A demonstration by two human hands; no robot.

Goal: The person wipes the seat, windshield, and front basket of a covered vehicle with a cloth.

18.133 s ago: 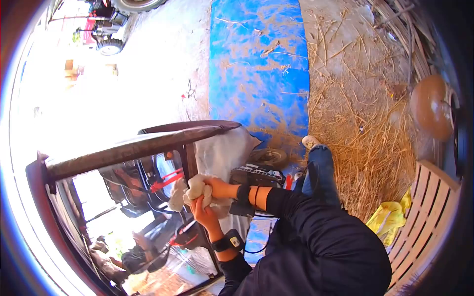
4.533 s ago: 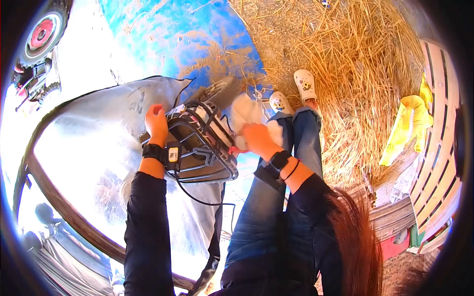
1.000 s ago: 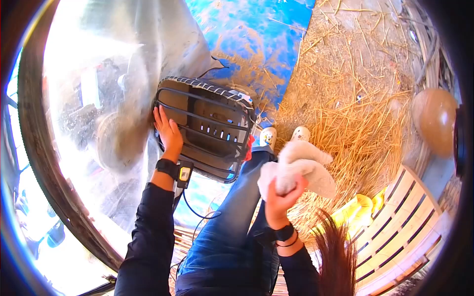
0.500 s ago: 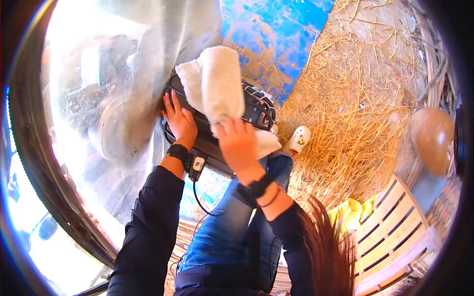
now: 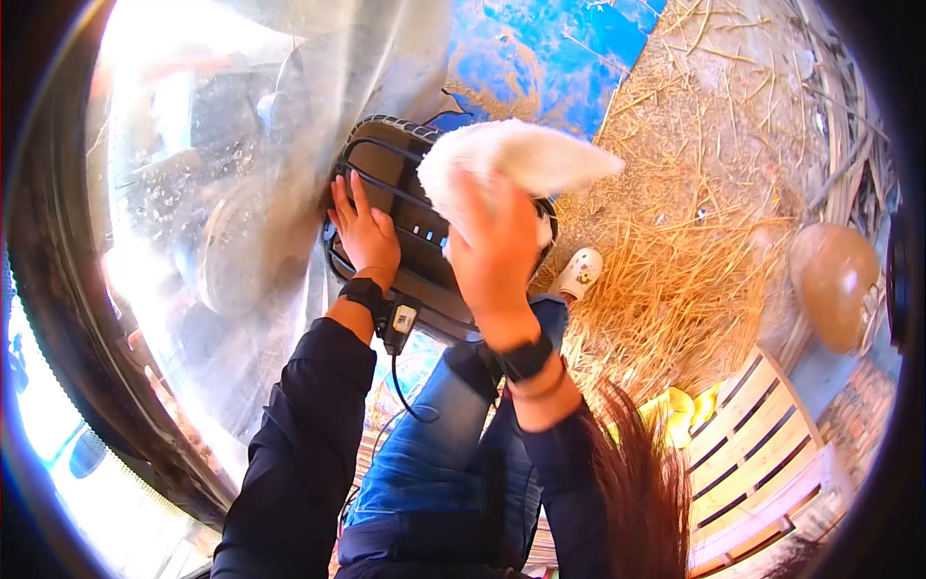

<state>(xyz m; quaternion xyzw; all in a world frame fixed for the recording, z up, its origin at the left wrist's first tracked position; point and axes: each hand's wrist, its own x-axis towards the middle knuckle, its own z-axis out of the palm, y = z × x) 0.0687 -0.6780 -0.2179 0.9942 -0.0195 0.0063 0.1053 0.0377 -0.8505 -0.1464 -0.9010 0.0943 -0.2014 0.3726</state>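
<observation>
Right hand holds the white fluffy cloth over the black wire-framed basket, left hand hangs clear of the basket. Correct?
One error: the left hand isn't clear. The head view shows it resting on the side of the black wire-framed basket. The right hand does hold the white fluffy cloth over it.

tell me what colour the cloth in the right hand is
The cloth in the right hand is off-white, seen best in the head view.

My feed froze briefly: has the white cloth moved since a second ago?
Yes, left and away from the person: the white cloth was right of the black basket, and now overlaps its far right corner in this view.
</observation>
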